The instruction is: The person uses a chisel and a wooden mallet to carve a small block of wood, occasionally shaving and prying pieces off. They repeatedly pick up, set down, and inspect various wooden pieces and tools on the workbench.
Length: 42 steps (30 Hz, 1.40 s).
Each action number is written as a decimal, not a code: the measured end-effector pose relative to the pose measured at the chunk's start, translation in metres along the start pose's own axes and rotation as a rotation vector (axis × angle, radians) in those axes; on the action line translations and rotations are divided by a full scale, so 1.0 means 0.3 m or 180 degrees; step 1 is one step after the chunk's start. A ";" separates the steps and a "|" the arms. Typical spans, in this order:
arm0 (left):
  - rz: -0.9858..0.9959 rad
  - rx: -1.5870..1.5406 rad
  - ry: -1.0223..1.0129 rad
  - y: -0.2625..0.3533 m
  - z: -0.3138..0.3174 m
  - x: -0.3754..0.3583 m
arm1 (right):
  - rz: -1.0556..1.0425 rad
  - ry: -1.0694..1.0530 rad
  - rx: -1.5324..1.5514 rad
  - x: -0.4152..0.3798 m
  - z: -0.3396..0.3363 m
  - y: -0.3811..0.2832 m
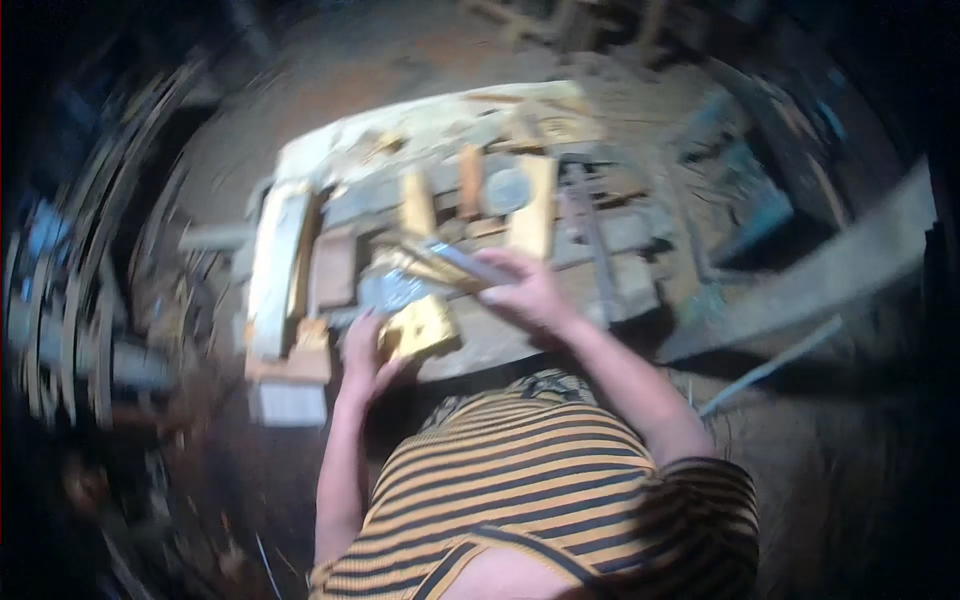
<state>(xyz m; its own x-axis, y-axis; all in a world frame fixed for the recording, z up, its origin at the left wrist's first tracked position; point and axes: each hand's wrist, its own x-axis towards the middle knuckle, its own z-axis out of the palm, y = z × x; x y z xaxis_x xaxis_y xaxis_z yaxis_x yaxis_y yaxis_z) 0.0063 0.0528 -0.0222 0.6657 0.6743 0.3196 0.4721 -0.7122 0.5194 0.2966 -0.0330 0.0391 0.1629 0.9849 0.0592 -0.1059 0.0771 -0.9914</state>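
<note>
My left hand (365, 355) is closed on the left side of a pale yellow wooden block (422, 326), with the thumb along its near edge. The block's upper face seems to have cut-outs, blurred. Above and to the right, my right hand (525, 290) grips a long narrow tool (462, 262) with a shiny bluish part, pointing up and left. Blur hides its exact kind. The tool is held apart from the block. A crumpled clear plastic bag (393, 290) lies just beyond the block.
The low work table (490, 345) carries a brown wooden block (335, 268), a long pale board (281, 270), upright-lying wood strips (533, 205), a round translucent lid (506, 191) and a dark metal bar (594, 235). Stacked timber (70, 320) stands left; a long beam (800, 285) lies right.
</note>
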 end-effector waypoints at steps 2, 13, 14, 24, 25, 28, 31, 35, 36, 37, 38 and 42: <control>-0.0126 0.0026 -0.0243 -0.038 -0.003 0.014 | -0.0074 0.0091 -0.0794 -0.020 -0.034 -0.116; -0.0868 0.0086 0.0112 0.014 0.000 -0.024 | 0.0377 -0.0761 -0.1484 -0.100 -0.085 -0.326; -0.0816 0.0067 0.0103 0.000 0.006 -0.030 | 0.0329 -0.0848 -0.1645 -0.095 -0.078 -0.334; -0.0994 0.0292 -0.0040 0.030 -0.011 -0.023 | -0.0469 -0.1625 -0.3236 -0.005 0.066 -0.488; -0.0988 0.0291 -0.0035 0.033 -0.014 -0.021 | -0.0566 -0.1707 -0.3439 0.001 0.084 -0.509; -0.1084 0.0070 -0.0123 0.035 -0.020 -0.018 | -0.0856 -0.1852 -0.3733 0.027 0.112 -0.532; -0.1004 0.0190 -0.0142 0.033 -0.010 -0.019 | -0.1074 -0.2179 -0.4314 0.039 0.173 -0.581; -0.0635 -0.0055 0.0192 0.141 -0.023 0.048 | -0.1140 -0.2532 -0.4342 0.064 0.203 -0.562; -0.0437 -0.0415 0.0240 0.211 -0.048 0.092 | -0.0957 -0.2590 -0.4523 0.069 0.214 -0.559; -0.0267 -0.0764 0.0428 0.262 -0.052 0.125 | -0.1215 -0.2473 -0.4354 0.060 0.224 -0.576; -0.0115 -0.1133 0.0583 0.298 -0.046 0.156 | -0.1628 -0.2370 -0.4053 0.070 0.219 -0.553; -0.0725 -0.1857 0.0361 0.320 0.035 0.214 | -0.1592 -0.2116 -0.4241 0.085 0.242 -0.539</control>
<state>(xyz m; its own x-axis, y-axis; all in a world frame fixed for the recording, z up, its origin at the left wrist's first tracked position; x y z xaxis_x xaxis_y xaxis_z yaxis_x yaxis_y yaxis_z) 0.1003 0.0256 0.0400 0.5054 0.8356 0.2154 0.1808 -0.3467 0.9204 0.2466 -0.0092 0.2096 -0.5671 0.8194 0.0836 0.7913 0.5702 -0.2208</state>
